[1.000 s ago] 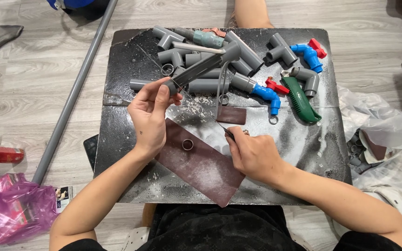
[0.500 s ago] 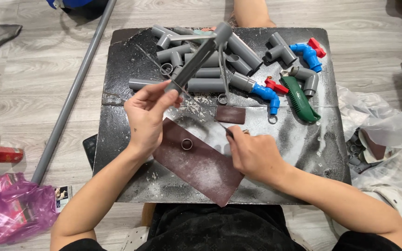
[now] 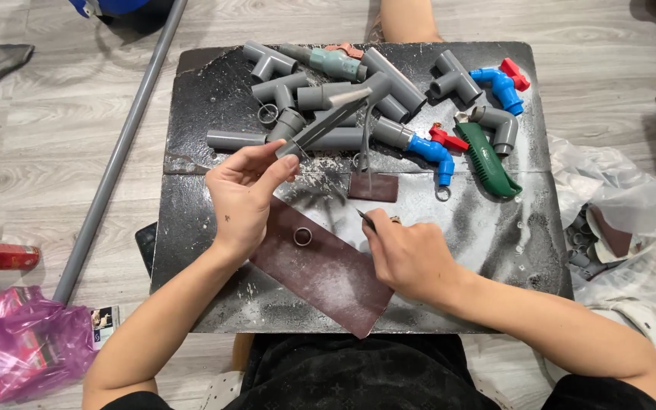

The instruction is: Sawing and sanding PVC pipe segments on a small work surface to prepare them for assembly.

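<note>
Grey plastic pipe piece [image 3: 335,115], cut on a slant, pinched at its near end by left hand [image 3: 246,196] and tilted up over the dark board [image 3: 191,220].

Gripped between thumb and fingertips of that hand; raised off the board, far end above the heap of grey fittings [image 3: 320,83]. Held in right hand [image 3: 408,254], fingers curled closed: a thin dark tool [image 3: 366,220], tip just showing, kind not discernible. Spread between the hands: reddish-brown sandpaper sheet [image 3: 328,273], with a small grey ring [image 3: 302,237] resting on it. Just beyond: a smaller brown sandpaper scrap [image 3: 373,187]. Farther out on the board: blue valves with red handles [image 3: 438,148], green-handled tool [image 3: 490,161]. Off the board, left: long grey pipe [image 3: 115,152] on the wooden floor, pink plastic bag [image 3: 24,342]. Right: crumpled clear plastic [image 3: 624,220].
</note>
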